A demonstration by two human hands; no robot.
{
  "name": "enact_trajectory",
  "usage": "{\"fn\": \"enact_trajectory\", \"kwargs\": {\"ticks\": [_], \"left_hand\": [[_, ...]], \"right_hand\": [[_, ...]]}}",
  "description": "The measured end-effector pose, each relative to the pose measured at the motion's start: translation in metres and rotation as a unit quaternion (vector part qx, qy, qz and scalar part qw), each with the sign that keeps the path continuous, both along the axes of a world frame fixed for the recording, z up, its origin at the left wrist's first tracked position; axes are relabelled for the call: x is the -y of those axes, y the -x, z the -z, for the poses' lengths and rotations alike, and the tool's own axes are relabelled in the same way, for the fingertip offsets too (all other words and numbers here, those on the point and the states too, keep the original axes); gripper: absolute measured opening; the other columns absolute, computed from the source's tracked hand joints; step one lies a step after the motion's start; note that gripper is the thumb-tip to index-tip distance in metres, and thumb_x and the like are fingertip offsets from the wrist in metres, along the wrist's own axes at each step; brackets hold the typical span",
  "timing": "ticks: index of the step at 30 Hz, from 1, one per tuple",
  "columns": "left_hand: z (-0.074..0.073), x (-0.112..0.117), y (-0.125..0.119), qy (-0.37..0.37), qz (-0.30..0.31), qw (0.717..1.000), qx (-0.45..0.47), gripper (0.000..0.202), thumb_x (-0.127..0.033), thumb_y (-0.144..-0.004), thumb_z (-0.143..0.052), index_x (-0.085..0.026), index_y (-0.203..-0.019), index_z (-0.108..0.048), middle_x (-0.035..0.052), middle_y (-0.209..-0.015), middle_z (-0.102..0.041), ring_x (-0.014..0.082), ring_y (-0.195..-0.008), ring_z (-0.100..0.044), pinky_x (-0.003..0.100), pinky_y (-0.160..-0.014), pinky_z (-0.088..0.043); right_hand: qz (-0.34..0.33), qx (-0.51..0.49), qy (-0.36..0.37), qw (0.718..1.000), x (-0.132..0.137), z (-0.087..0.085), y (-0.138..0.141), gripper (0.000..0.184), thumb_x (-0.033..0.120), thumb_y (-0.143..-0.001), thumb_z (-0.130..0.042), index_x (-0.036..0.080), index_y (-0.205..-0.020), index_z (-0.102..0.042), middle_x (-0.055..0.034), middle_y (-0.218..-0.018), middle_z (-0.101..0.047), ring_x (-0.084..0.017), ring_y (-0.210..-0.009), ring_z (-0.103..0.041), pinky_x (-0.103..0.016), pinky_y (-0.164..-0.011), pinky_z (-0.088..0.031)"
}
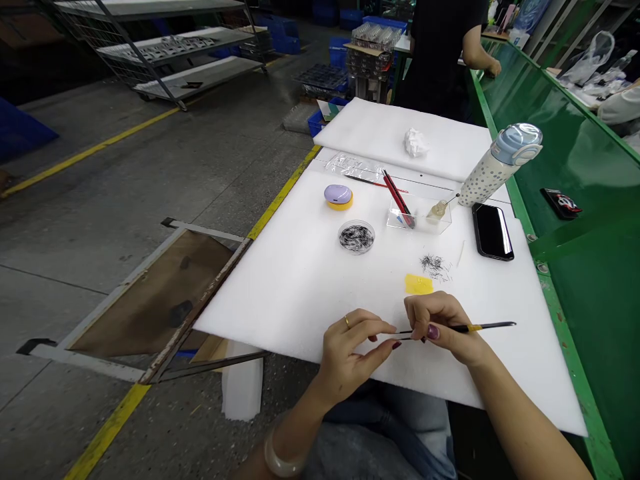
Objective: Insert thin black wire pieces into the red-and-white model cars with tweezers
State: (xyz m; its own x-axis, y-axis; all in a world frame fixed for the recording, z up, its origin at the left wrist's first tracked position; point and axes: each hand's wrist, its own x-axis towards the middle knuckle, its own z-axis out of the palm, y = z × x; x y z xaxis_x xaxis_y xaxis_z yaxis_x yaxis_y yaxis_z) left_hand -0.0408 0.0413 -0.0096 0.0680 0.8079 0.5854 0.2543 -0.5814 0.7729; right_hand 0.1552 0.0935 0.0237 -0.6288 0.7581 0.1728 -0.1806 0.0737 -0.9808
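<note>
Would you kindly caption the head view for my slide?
Above a white foam sheet, the right hand holds a slim black tool close to the left hand, near loose black strands.

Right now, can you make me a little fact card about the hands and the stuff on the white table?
Left hand: fingertips at a thin bit, too small to tell what
Right hand: holding a thin black tool with a yellow band
Dish: round, clear, black bits inside
Loose pile: more black bits, beyond the yellow piece
Clear box: red tool and little bottle
Phone: dark screen, near the dotted bottle
</note>
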Motion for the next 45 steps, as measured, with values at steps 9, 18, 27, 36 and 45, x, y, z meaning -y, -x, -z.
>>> {"fn": "enact_trajectory", "kwargs": {"ticks": [9, 18, 27, 36, 45], "left_hand": [[0.0018, 0.0002, 0.0004, -0.011, -0.004, 1.0, 0.01, 0.009, -0.014, -0.087, -0.074, -0.018, -0.095, -0.07, -0.0004, -0.08, -0.066, 0.008, -0.066, -0.062, 0.018, -0.059, -0.054], [0.0018, -0.0004, 0.0008, -0.007, -0.003, 1.0, 0.028, 0.009, -0.012, -0.086, -0.075, -0.018, -0.091, -0.071, -0.0004, -0.077, -0.067, 0.0083, -0.066, -0.063, 0.018, -0.061, -0.055], [-0.0005, -0.0012, 0.0041, 0.017, 0.019, 0.998, 0.057, 0.008, -0.011, -0.085, -0.075, -0.018, -0.087, -0.072, -0.0006, -0.072, -0.067, 0.0093, -0.064, -0.063, 0.018, -0.059, -0.056], [-0.0012, -0.0019, 0.0044, 0.022, 0.016, 0.998, 0.059, 0.005, -0.016, -0.086, -0.076, -0.018, -0.086, -0.072, -0.0008, -0.071, -0.067, 0.009, -0.063, -0.063, 0.018, -0.059, -0.056], [-0.0019, -0.0016, 0.005, 0.028, 0.014, 0.998, 0.062, 0.005, -0.017, -0.086, -0.077, -0.019, -0.085, -0.072, -0.0004, -0.072, -0.068, 0.0094, -0.062, -0.064, 0.019, -0.058, -0.057]], "right_hand": [[0.0, -0.005, 0.006, 1.0, -0.0006, -0.0008, 0.0, 0.039, 0.046, -0.093, -0.066, 0.019, -0.067, -0.058, 0.0013, -0.061, -0.047, -0.012, -0.057, -0.041, -0.028, -0.053, -0.031], [-0.005, 0.009, -0.008, 1.0, -0.0013, -0.0011, -0.0004, 0.036, 0.044, -0.091, -0.07, 0.018, -0.068, -0.059, 0.0023, -0.061, -0.05, -0.011, -0.057, -0.043, -0.026, -0.053, -0.033], [0.002, 0.065, -0.042, 0.997, -0.0019, -0.0039, -0.002, 0.02, 0.024, -0.084, -0.079, 0.019, -0.073, -0.063, 0.0027, -0.062, -0.057, -0.01, -0.056, -0.048, -0.024, -0.052, -0.036], [0.015, 0.088, -0.033, 0.995, -0.0011, -0.0064, -0.0018, 0.027, 0.025, -0.083, -0.08, 0.02, -0.075, -0.055, 0.0028, -0.067, -0.056, -0.01, -0.059, -0.05, -0.023, -0.053, -0.039], [0.009, 0.056, -0.051, 0.997, -0.0011, -0.0091, 0.0004, 0.029, 0.02, -0.085, -0.079, 0.019, -0.069, -0.055, 0.0017, -0.068, -0.061, -0.009, -0.057, -0.053, -0.022, -0.051, -0.042]]}}
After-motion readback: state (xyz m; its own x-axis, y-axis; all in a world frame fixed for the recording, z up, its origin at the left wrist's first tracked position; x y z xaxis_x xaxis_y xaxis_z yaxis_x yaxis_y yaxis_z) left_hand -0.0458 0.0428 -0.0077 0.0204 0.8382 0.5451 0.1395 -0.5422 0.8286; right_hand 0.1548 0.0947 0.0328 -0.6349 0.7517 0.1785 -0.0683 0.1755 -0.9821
